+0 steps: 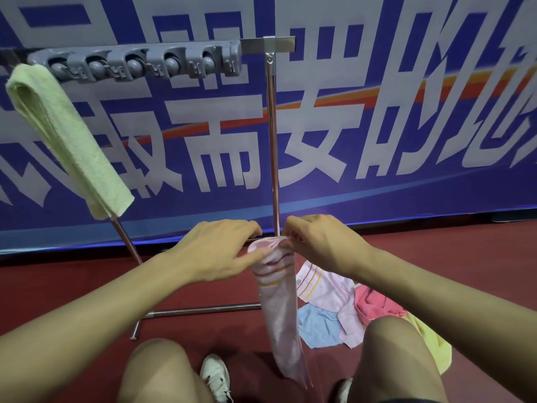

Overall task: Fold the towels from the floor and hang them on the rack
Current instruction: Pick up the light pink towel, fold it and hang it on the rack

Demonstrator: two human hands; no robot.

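A pale pink towel (280, 309) with thin stripes hangs down in front of me, folded into a narrow strip. My left hand (215, 251) pinches its top edge on the left and my right hand (322, 245) pinches the same edge on the right. The metal rack (271, 126) stands just behind, with a grey hook strip (145, 64) along its top bar. A folded light green towel (64, 135) hangs over the rack's left end.
Several loose towels lie on the red floor at the right: a striped pink one (325, 286), a blue one (316, 324), a red one (374, 303) and a yellow one (433, 347). The rack's base bar (200, 311) crosses the floor. A blue banner wall (377, 141) stands behind. My knees are low in view.
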